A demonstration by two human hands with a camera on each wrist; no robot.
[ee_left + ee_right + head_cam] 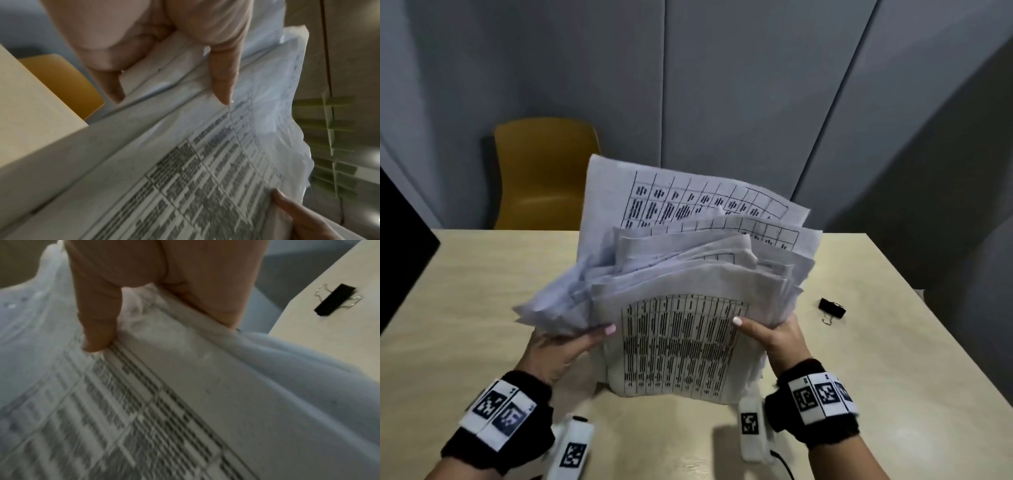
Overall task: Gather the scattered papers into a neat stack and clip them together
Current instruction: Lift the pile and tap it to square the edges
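Note:
A thick, uneven bundle of white papers (681, 308) printed with tables stands on its lower edge on the beige table (465, 291), sheets fanning out at the top. My left hand (565, 346) grips its left side, thumb on the front sheet (205, 178). My right hand (770, 334) grips the right side, thumb across the printed front sheet (164, 418). A black binder clip (832, 309) with silver handles lies on the table to the right of the bundle, apart from both hands; the right wrist view shows the binder clip (337, 299) too.
A yellow chair (544, 174) stands behind the table's far edge. Grey wall panels (722, 85) rise beyond it. A dark object (400, 246) sits at the table's left edge. The table's right edge (914, 291) runs close to the clip.

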